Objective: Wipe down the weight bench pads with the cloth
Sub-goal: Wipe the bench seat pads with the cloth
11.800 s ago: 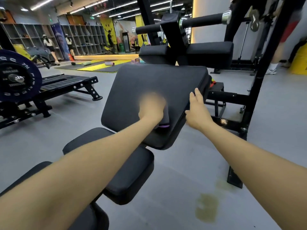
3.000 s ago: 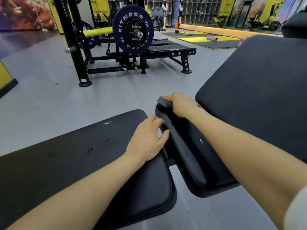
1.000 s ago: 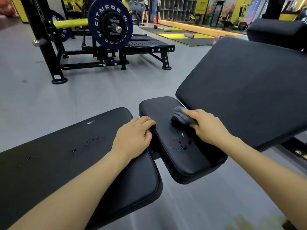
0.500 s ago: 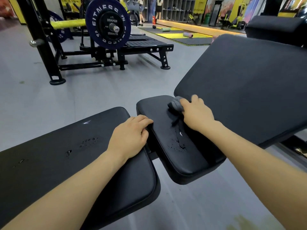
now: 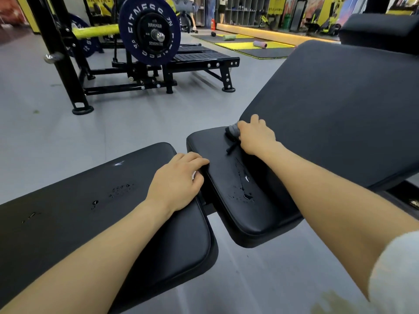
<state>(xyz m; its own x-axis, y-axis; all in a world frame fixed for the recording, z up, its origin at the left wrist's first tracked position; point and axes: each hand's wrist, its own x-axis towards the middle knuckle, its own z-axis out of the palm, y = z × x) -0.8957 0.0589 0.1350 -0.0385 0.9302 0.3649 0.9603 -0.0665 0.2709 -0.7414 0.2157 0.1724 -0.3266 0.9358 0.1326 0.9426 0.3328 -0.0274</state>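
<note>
Three black bench pads fill the view: a long seat pad (image 5: 68, 223) at the lower left, a small middle pad (image 5: 226, 177) with water drops on it, and a large tilted back pad (image 5: 340, 109) at the right. My right hand (image 5: 256, 137) presses a bunched grey cloth (image 5: 233, 132) onto the far end of the middle pad, close to the back pad's lower edge. My left hand (image 5: 179, 182) lies flat on the near end of the seat pad, its fingertips at the gap between the pads. Drops also dot the seat pad.
A black rack (image 5: 59, 55) with a blue weight plate (image 5: 149, 30) and a low black platform (image 5: 199, 57) stands on the grey floor beyond the bench. Yellow and black mats with foam rollers (image 5: 259, 44) lie farther back. Another black pad (image 5: 381, 30) is at the upper right.
My right hand has slid the cloth from the middle of the small pad up to its far end. The left hand has stayed on the seat pad.
</note>
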